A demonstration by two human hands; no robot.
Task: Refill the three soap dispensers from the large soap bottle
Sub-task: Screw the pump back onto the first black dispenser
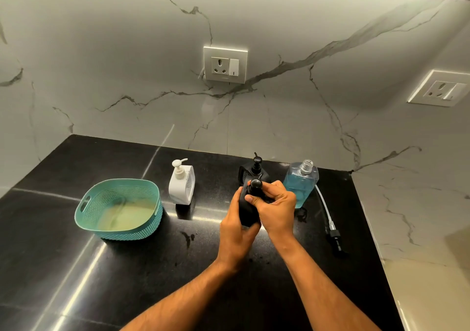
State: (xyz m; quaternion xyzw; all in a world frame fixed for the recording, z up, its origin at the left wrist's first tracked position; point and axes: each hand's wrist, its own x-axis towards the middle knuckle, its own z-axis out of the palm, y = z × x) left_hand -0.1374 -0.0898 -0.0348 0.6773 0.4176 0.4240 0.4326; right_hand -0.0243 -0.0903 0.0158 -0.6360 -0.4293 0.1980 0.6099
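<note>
A black soap dispenser point(248, 212) stands on the black counter at centre. My left hand point(235, 234) grips its body from the left. My right hand point(276, 207) curls around its pump collar, just under the round black pump head point(255, 184). Behind it stands a second black dispenser point(255, 169) with its pump on. A white dispenser point(181, 184) stands to the left, pump on. The large clear soap bottle point(300, 181), partly full of blue soap, stands uncapped to the right. Its pump with a long tube point(328, 216) lies on the counter beside it.
A teal plastic basket point(119, 209) sits at the left of the black counter point(127, 267). Small wet spots point(188, 237) mark the counter in front of it. Marble walls with power sockets point(225, 64) close the back and right. The counter's right edge runs past the pump.
</note>
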